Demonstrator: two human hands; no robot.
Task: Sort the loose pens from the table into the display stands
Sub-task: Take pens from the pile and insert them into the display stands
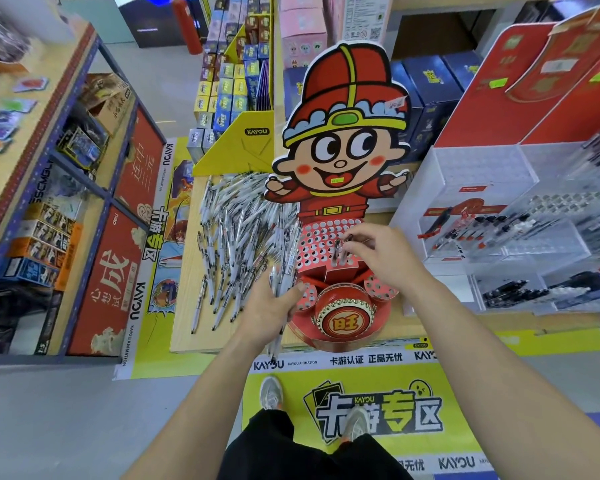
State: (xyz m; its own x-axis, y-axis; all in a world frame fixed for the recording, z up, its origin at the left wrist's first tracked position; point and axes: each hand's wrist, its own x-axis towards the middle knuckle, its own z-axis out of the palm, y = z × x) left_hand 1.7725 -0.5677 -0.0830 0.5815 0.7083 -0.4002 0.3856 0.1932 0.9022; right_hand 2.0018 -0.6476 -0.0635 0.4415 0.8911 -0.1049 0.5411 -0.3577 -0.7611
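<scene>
A heap of loose white pens point(236, 233) lies on the wooden table point(187, 299), left of a red cartoon-figure display stand point(333, 237) whose sloped face is full of round holes. My left hand point(271, 310) grips a bundle of pens point(284, 282) beside the stand's left side, tips pointing down toward the table edge. My right hand point(378, 251) is over the stand's holed face and pinches a single dark-capped pen point(340, 251), held upright with its lower end at the holes.
A clear acrylic pen display point(520, 230) with dark pens stands to the right. A yellow card display point(243, 133) sits behind the pen heap. Blue shelving point(84, 188) with boxes lines the left aisle. My feet stand on a yellow floor mat point(378, 410).
</scene>
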